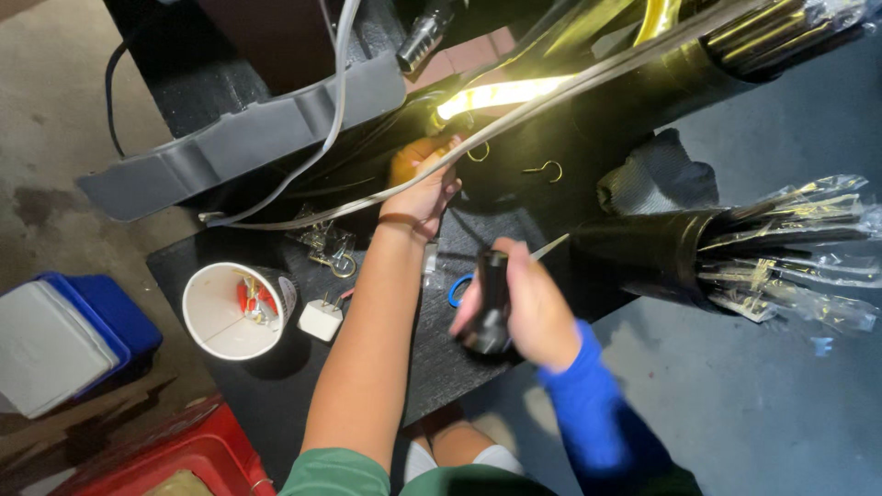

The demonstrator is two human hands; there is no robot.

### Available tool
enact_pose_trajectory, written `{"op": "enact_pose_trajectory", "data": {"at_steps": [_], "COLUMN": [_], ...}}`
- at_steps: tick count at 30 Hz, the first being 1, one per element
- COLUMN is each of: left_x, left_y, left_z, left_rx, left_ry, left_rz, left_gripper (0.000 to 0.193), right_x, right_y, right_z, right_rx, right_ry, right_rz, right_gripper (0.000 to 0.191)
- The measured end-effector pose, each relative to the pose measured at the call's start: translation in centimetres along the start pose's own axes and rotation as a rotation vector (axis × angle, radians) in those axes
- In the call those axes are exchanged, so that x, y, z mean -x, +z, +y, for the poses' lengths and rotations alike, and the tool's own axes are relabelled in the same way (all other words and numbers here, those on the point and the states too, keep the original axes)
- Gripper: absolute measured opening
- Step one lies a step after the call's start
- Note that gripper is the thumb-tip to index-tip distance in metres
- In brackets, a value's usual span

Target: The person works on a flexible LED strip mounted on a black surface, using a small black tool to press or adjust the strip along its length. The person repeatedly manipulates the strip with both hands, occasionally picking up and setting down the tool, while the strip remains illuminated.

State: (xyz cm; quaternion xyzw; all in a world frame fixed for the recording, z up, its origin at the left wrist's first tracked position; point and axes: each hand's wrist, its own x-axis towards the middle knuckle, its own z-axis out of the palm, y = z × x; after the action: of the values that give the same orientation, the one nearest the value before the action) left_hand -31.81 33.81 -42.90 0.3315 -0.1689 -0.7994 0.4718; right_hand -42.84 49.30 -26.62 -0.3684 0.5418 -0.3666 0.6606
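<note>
the right hand (pixel 528 308) grips a smooth black cylindrical torch (pixel 489 308) above the dark matte surface (pixel 276 386), while the left hand (pixel 423 188) seems closed on a pale cord (pixel 514 119) near the glow.

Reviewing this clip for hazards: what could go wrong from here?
1. The left hand is tangled among taut cords by the glowing light strip; a tug might snag it.
2. The right hand swings a black cylindrical tool, blurred; it might knock the paper cup nearby.
</note>
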Motion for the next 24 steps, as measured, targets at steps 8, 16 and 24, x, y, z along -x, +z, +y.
{"op": "enact_pose_trajectory", "data": {"at_steps": [8, 16, 24], "left_x": [1.7, 1.9, 2.2], "left_y": [3.0, 3.5, 3.7], "left_z": [2.4, 2.6, 2.7], "left_rx": [-0.086, -0.041, -0.065], "left_ry": [-0.006, 0.053, 0.025], "left_rz": [0.082, 0.035, 0.084], "left_gripper": [0.012, 0.015, 0.015], "right_x": [-3.7, -4.3, -3.7], "right_y": [-3.4, -1.4, -0.6], "right_z": [-2.9, -6.7, -7.8], "right_rx": [0.652, 1.0, 1.149], "right_ry": [-0.07, -0.398, -0.279], "right_rz": [0.22, 0.313, 0.369], "right_gripper": [0.024, 0.029, 0.027]}}
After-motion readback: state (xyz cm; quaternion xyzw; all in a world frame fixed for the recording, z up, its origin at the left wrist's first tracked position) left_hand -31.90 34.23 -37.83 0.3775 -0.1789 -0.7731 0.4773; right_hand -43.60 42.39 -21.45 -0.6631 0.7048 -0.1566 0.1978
